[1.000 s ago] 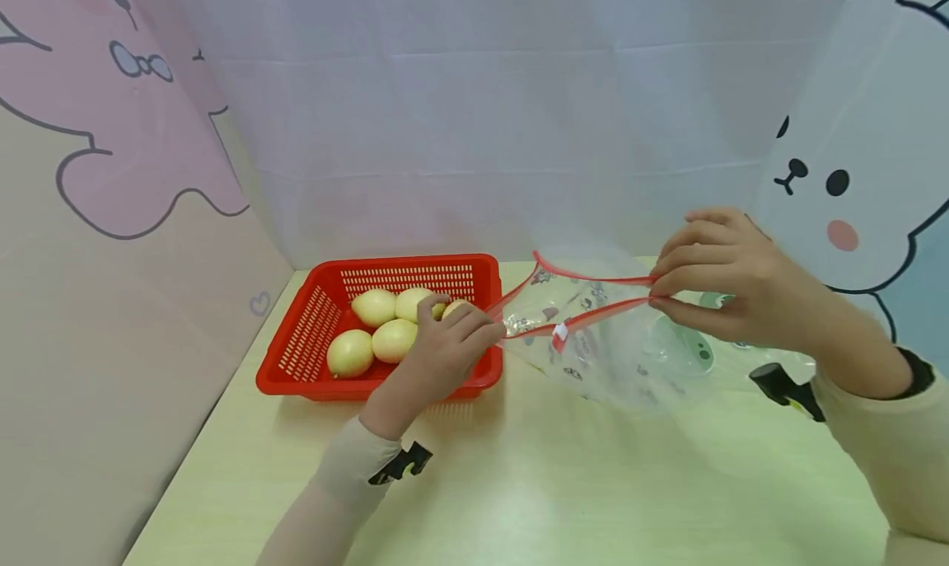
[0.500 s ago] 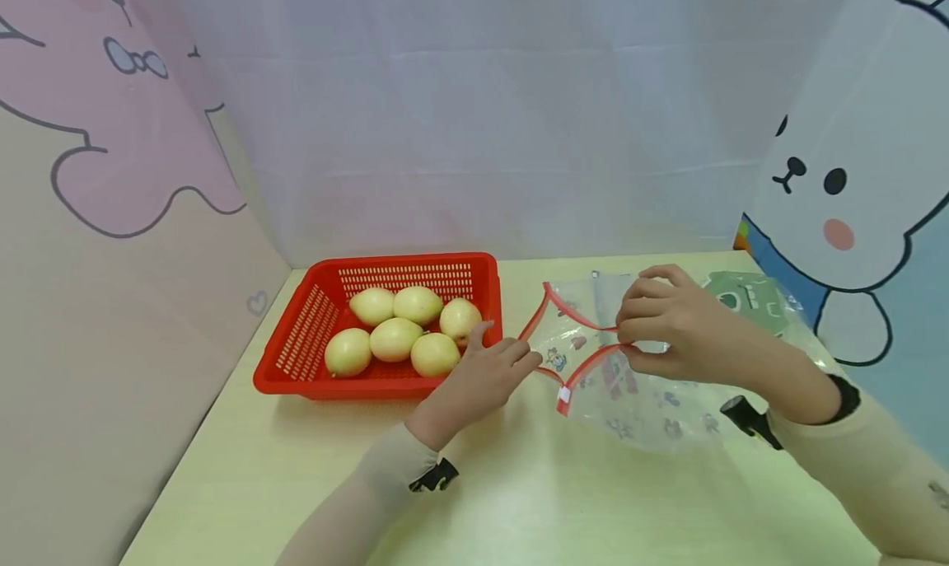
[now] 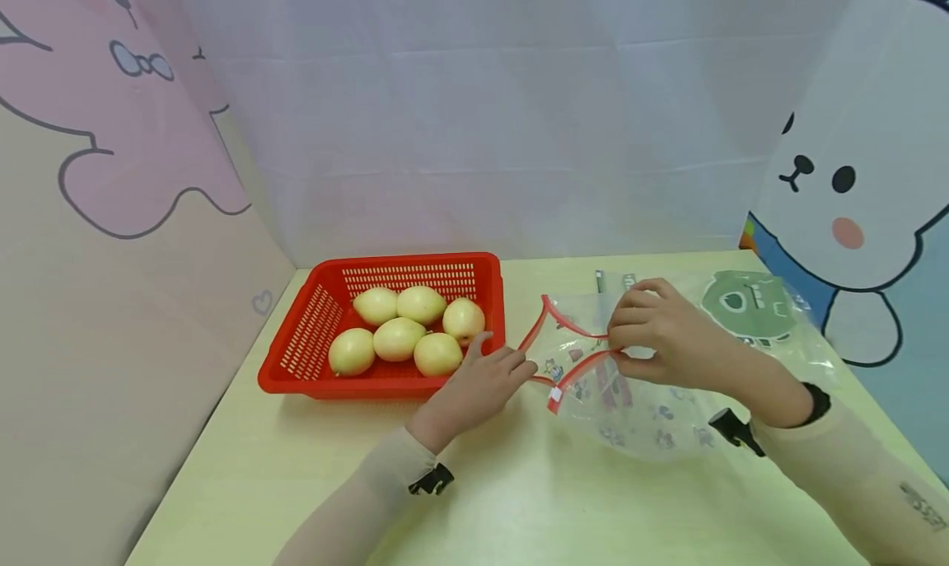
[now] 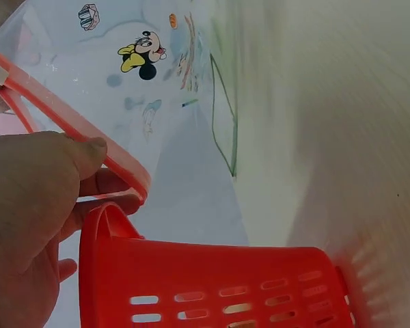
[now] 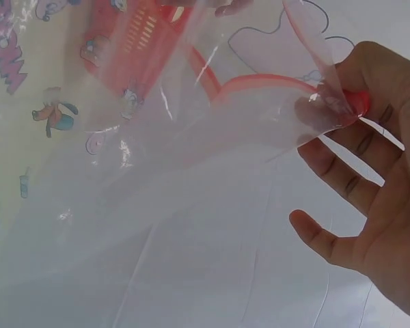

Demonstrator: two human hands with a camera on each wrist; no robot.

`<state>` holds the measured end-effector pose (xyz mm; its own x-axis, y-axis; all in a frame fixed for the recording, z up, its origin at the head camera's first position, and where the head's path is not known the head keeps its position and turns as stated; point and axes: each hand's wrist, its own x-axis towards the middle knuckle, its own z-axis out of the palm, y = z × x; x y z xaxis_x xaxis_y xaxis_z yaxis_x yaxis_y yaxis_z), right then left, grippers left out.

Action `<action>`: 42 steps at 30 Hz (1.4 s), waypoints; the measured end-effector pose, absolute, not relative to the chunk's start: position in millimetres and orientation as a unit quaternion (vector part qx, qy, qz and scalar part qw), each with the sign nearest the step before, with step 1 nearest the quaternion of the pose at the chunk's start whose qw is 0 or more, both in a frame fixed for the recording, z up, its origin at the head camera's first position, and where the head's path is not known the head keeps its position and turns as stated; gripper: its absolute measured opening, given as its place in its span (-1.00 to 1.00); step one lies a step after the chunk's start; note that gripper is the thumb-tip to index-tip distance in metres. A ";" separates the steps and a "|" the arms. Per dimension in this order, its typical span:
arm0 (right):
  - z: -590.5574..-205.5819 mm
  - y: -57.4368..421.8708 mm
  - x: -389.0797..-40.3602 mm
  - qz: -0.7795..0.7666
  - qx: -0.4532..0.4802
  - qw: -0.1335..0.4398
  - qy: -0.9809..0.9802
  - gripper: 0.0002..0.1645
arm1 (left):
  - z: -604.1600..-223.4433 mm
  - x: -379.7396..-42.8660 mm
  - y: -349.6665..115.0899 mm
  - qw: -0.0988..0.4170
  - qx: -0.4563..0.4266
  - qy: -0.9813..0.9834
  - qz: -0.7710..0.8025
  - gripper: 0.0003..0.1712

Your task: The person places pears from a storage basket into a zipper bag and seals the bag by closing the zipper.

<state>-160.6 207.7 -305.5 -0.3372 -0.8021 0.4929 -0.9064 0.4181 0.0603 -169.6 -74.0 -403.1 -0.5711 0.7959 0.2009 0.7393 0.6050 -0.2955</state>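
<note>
A clear slider zip bag (image 3: 656,434) with red zip edges and small cartoon prints is held between both hands, its mouth spread into a diamond. My left hand (image 3: 474,391) pinches the left end of the red edge beside the basket; in the left wrist view its thumb lies on the red strip (image 4: 75,126) with fingers behind. At the mouth's other end, my right hand (image 3: 660,335) pinches the red edges between thumb and fingers. In the right wrist view, the right hand's lower fingers are spread away from the film. The white slider (image 3: 554,395) sits near the front corner.
A red plastic basket (image 3: 276,376) stands left of the bag, holding several pale yellow-green fruits (image 3: 399,339). Another clear bag with a green cartoon print (image 3: 749,306) lies at the back right of the pale table (image 3: 474,500). A white curtain-like backdrop (image 3: 474,137) rises behind.
Both hands have come closer together and the bag has been lowered; the left hand moved right, away from over the fruits, the right hand moved left. The mouth went from narrow to diamond-shaped.
</note>
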 end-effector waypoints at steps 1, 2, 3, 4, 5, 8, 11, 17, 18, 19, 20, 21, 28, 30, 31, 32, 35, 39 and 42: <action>-305.4 207.9 -160.6 0.113 0.526 0.231 -0.811 -0.69 | -401.5 -170.2 -75.2 0.158 -0.436 -0.882 0.079 -0.70; -305.4 208.1 -160.5 0.114 0.524 0.230 -0.812 -0.69 | -399.5 -171.2 -76.9 0.161 -0.437 -0.882 0.071 -0.69; -305.4 208.3 -160.4 0.114 0.522 0.229 -0.813 -0.69 | -397.4 -172.6 -78.9 0.166 -0.437 -0.882 0.060 -0.67; -305.5 208.6 -160.3 0.114 0.520 0.228 -0.815 -0.69 | -394.8 -174.4 -81.3 0.174 -0.438 -0.881 0.050 -0.65; -305.5 208.8 -160.2 0.114 0.518 0.228 -0.816 -0.69 | -392.0 -176.6 -84.0 0.182 -0.437 -0.880 0.040 -0.63; -305.8 209.7 -159.5 0.118 0.514 0.229 -0.818 -0.68 | -380.5 -185.0 -93.6 0.206 -0.428 -0.880 0.020 -0.60; -305.7 210.2 -158.7 0.121 0.513 0.231 -0.818 -0.68 | -366.6 -195.6 -104.8 0.209 -0.401 -0.892 0.014 -0.53; -304.7 209.6 -158.5 0.120 0.510 0.227 -0.821 -0.68 | -347.6 -223.9 -123.4 0.152 -0.325 -0.933 0.037 -0.33; -304.7 209.6 -158.6 0.119 0.510 0.226 -0.821 -0.68 | -347.4 -229.0 -124.7 0.134 -0.317 -0.938 0.041 -0.30; -304.7 209.6 -158.6 0.120 0.510 0.226 -0.821 -0.68 | -348.7 -234.4 -125.9 0.116 -0.311 -0.942 0.047 -0.27; -304.9 209.7 -158.6 0.121 0.510 0.226 -0.821 -0.68 | -350.5 -239.3 -126.5 0.097 -0.305 -0.946 0.052 -0.23; -305.3 209.8 -158.6 0.122 0.509 0.226 -0.822 -0.69 | -353.3 -244.1 -126.7 0.075 -0.297 -0.950 0.057 -0.19; -308.7 209.3 -156.7 0.119 0.496 0.211 -0.834 -0.71 | -379.5 -262.9 -123.1 -0.048 -0.244 -0.965 0.084 -0.09; -309.1 209.6 -156.6 0.119 0.496 0.210 -0.834 -0.71 | -382.7 -261.1 -120.2 -0.068 -0.237 -0.963 0.106 -0.08; -309.3 209.9 -156.4 0.118 0.496 0.209 -0.834 -0.71 | -382.9 -259.2 -118.8 -0.073 -0.237 -0.962 0.117 -0.07; -309.5 210.0 -156.4 0.118 0.496 0.210 -0.834 -0.70 | -382.2 -257.1 -117.5 -0.077 -0.237 -0.960 0.129 -0.07; -310.1 210.5 -156.4 0.118 0.497 0.210 -0.833 -0.70 | -371.8 -250.5 -113.8 -0.083 -0.246 -0.953 0.157 -0.04; -311.5 210.7 -157.0 0.118 0.497 0.209 -0.834 -0.72 | -349.4 -249.3 -113.9 -0.071 -0.257 -0.947 0.181 -0.03; -312.5 211.1 -157.8 0.119 0.498 0.210 -0.833 -0.72 | -336.9 -256.4 -117.7 -0.050 -0.268 -0.938 0.214 -0.02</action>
<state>-157.8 211.1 -312.5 -0.4153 -0.7802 0.4678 -0.8799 0.4751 0.0113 -256.4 -117.7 -336.9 -0.8512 0.4819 -0.2078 0.5244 0.7647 -0.3746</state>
